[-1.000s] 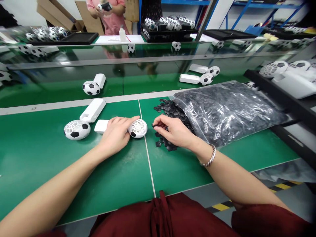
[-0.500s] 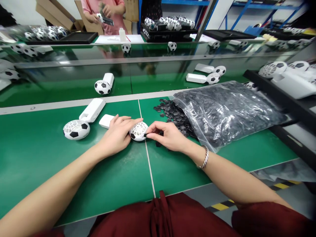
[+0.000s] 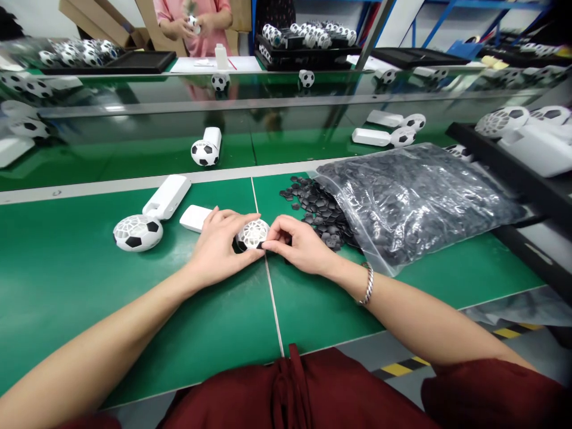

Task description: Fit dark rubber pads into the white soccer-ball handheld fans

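My left hand (image 3: 220, 241) is wrapped round a white soccer-ball-shaped housing (image 3: 252, 232), its thumb along the near side. The ball's top shows open white lattice, with black patches low on its side. A white rectangular body (image 3: 195, 218) lies behind my left hand; whether it joins this ball is hidden. My right hand (image 3: 298, 243) pinches at the ball's right edge, thumb and index fingertips pressed against it. Between those fingertips, a small black pentagon piece is mostly covered. Close behind my right hand lies a loose pile of black pentagon pieces (image 3: 328, 214).
A clear plastic bag (image 3: 424, 202) full of black pieces lies to the right. Another ball unit (image 3: 138, 232) rests at the left. Beyond the pale rail, ball units (image 3: 205, 152) lie on a green belt. Black trays (image 3: 536, 173) stand at right; a person (image 3: 194, 27) works opposite.
My right fingertips have brought the black piece against the ball's right edge. My left thumb has come round the ball's near side. Units on the belt have shifted to the right.
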### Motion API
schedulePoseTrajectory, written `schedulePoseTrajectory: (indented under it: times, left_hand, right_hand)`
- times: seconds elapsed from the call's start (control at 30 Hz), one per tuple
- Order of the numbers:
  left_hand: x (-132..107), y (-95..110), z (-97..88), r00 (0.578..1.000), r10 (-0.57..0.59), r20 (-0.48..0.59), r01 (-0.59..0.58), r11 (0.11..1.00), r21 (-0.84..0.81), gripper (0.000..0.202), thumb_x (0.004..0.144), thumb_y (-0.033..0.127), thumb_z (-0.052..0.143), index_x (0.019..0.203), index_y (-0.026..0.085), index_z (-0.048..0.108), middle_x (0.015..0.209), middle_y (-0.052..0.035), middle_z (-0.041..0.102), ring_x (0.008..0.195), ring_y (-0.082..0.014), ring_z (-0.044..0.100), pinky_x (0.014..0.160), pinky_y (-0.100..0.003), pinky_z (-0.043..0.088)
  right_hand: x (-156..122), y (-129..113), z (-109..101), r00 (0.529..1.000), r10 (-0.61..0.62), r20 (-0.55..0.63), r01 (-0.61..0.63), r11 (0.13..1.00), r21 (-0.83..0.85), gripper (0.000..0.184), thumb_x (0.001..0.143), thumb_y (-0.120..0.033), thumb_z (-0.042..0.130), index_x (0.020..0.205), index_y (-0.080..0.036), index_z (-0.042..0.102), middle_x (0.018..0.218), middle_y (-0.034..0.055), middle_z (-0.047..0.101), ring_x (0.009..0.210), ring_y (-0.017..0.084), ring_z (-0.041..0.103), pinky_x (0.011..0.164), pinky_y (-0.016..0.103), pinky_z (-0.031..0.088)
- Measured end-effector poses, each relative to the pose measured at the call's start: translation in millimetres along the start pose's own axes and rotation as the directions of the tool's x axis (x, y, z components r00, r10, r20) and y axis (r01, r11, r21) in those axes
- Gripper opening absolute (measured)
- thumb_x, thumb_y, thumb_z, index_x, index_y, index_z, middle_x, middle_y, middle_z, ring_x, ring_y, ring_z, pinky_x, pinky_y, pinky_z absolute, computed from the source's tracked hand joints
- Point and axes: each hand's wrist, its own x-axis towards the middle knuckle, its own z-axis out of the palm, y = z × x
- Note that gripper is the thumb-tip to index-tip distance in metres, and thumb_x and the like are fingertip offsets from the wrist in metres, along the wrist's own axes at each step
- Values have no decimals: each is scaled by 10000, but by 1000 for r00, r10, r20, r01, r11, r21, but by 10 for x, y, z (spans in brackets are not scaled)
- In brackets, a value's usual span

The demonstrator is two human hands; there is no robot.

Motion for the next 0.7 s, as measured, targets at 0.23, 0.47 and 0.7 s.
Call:
schedulePoseTrajectory:
  times: [0.23, 0.47, 0.7]
  left_hand:
    - [-2, 11, 3, 998, 55, 10, -54, 998, -33, 575, 712, 463, 618, 1205, 191, 501, 1075, -71, 592, 1060, -242, 457, 1035, -481, 238]
    - [-2, -33, -61, 985, 95, 144, -90, 995, -42, 570, 747, 499, 575, 1242, 240, 462, 1240, -72, 536, 1257, -291, 320, 1069, -552, 97]
    - [-72, 80, -6, 989, -14, 149, 20, 999, -42, 612, 767, 440, 570, 1309, 240, 369, 1376, -75, 411, 1349, -337, 91, 1036, -624, 88]
  right_hand:
    - [103, 27, -141, 996, 74, -48, -75, 997, -18, 191, 765, -310, 612, 693, -169, 504, 629, -40, 504, 552, 76, 443, 532, 209, 383]
    - [163, 162, -376, 993, 77, -89, -114, 819, -562, 85, 792, -258, 597, 815, -201, 655, 832, 20, 616, 766, 136, 544, 696, 260, 411]
    - [203, 135, -280, 981, 193, -35, -166, 725, -669, 109, 803, -255, 584, 882, -212, 646, 918, 38, 610, 791, 156, 577, 658, 265, 413]
